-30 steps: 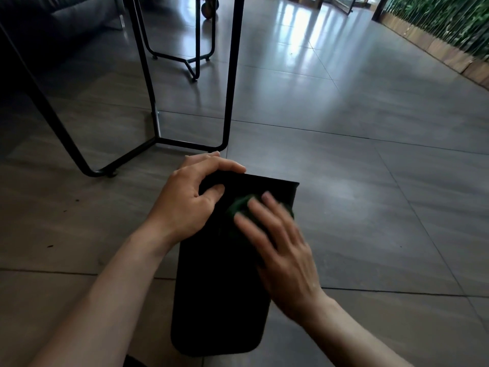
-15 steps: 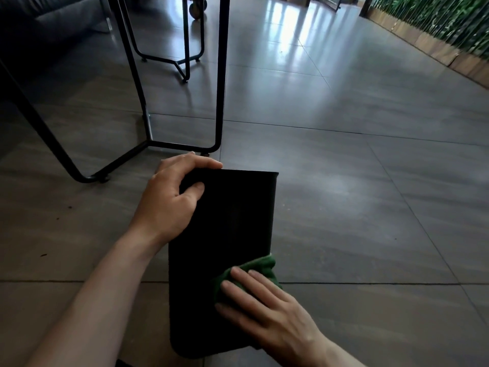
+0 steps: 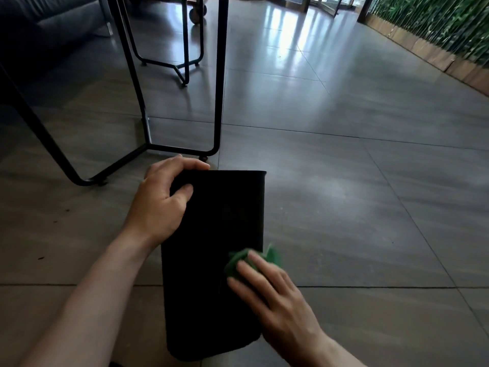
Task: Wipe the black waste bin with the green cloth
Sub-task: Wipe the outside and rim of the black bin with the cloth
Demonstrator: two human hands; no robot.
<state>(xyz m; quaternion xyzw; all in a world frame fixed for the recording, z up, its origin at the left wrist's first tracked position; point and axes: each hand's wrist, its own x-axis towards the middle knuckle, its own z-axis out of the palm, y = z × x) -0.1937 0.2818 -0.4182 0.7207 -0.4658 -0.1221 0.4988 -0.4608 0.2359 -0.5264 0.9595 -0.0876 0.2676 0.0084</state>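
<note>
The black waste bin [image 3: 219,234] lies on its side on the tiled floor, its open rim pointing away from me. My left hand [image 3: 161,202] grips the far left corner of the rim, fingers curled over the edge and thumb on the wall. My right hand [image 3: 272,295] lies flat on the bin's near right part and presses the green cloth [image 3: 243,260] against the wall. Part of the cloth sticks out past the bin's right edge; the rest is hidden under my fingers.
Black metal table legs [image 3: 217,83] stand just beyond the bin's rim, with a second black frame [image 3: 185,67] farther back. A dark sofa [image 3: 45,35] is at the far left. A wooden planter with green plants [image 3: 434,35] runs along the right. Grey tiles [image 3: 357,207] lie to the right.
My right hand slid the cloth from the bin's far end down toward me, then a little back up and to the right edge. My left hand kept its grip on the rim.
</note>
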